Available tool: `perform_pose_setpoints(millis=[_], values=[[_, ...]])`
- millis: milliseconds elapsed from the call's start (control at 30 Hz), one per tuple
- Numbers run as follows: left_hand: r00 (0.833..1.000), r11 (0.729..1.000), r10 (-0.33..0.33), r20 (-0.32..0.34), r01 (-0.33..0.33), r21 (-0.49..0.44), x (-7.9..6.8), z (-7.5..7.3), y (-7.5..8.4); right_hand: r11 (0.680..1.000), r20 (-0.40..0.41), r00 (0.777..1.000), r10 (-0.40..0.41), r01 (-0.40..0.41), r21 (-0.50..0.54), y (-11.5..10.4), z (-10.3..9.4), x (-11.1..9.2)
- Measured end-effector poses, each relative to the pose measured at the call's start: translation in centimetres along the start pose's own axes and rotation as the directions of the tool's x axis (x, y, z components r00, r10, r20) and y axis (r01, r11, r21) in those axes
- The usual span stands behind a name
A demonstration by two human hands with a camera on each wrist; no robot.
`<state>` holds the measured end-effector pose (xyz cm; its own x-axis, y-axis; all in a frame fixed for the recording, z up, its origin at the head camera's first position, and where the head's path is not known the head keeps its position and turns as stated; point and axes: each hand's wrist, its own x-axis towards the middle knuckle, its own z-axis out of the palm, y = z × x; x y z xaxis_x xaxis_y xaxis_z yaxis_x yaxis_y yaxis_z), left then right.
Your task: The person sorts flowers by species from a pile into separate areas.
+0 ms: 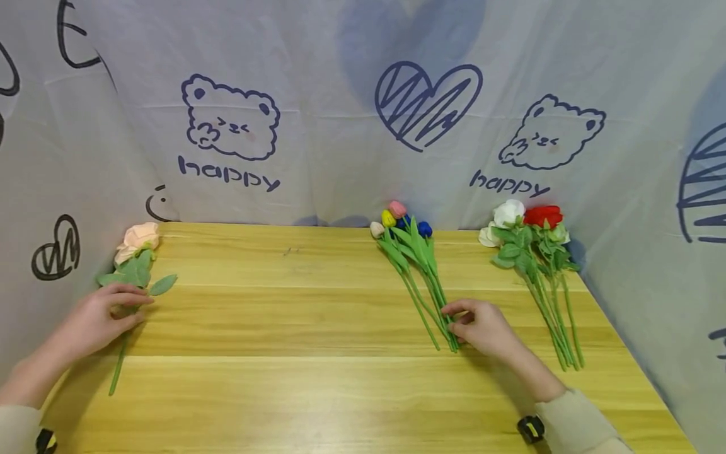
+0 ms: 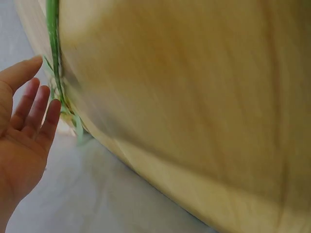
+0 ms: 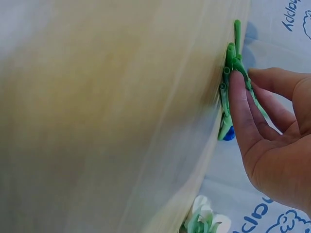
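Observation:
On the left lies a peach rose [image 1: 142, 236] with green leaves and a long stem [image 1: 118, 369]. My left hand [image 1: 116, 312] is over its stem, just below the leaves. In the left wrist view the left fingers [image 2: 36, 109] are loosely extended beside the green stem [image 2: 53, 43], with the thumb apart from them. Several tulips [image 1: 420, 246], pink, yellow, blue and whitish, lie bunched right of the middle. My right hand [image 1: 482, 328] is at their lower stems. A green tulip stem [image 3: 241, 65] shows pinched between the right thumb and finger.
To the right lie several roses: a white rose [image 1: 508, 213], a red rose [image 1: 543, 216] and paler blooms, stems pointing toward me. All rest on a wooden table [image 1: 272, 328]. A pale cloth [image 1: 323, 139] with drawn bears and hearts stands along the back and sides.

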<state>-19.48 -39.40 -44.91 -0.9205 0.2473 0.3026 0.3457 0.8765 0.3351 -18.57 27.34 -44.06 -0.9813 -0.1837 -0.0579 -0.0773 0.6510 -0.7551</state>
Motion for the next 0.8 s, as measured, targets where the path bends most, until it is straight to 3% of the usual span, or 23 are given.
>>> perform_pose_setpoints(millis=[133, 400, 800], values=[[1.0, 1.0, -0.004, 0.016, 0.003, 0.027, -0.7, -0.3, -0.8, 1.0, 0.007, 1.0, -0.004, 0.004, -0.018, -0.1, 0.0, 0.0], [0.993, 0.996, -0.086, 0.081, 0.085, 0.02, -1.4, -0.6, -1.2, 0.999, 0.013, 1.0, -0.018, 0.019, -0.051, 0.0, 0.0, 0.0], [0.962, 0.98, -0.2, 0.185, 0.198, 0.029, -0.8, -1.4, -1.0, 0.998, 0.011, 1.0, -0.016, 0.016, -0.064, 0.1, 0.0, 0.1]])
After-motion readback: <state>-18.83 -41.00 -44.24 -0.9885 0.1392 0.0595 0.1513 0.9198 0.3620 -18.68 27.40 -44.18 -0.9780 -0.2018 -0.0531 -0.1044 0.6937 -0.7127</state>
